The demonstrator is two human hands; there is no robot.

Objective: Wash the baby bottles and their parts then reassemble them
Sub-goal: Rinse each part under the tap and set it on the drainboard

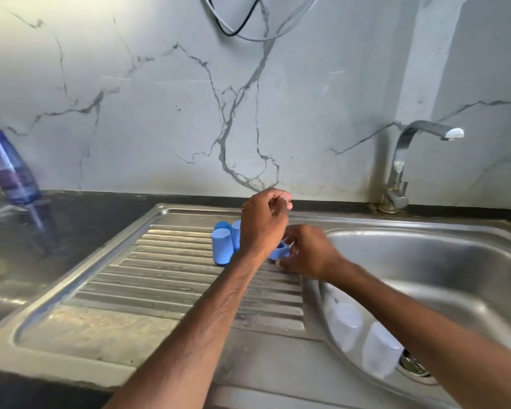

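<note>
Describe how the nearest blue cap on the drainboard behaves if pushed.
The blue cap looks like hollow plastic: probably light and stiff. Standing tall on the ribbed drainboard, it may tip easily, then roll, being round.

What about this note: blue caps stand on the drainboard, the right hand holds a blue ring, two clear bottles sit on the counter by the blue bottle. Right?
Not quite. The head view shows the two clear bottles in the sink basin by the drain, not on the counter. The blue caps, drainboard, blue ring and right hand are as stated.
</note>
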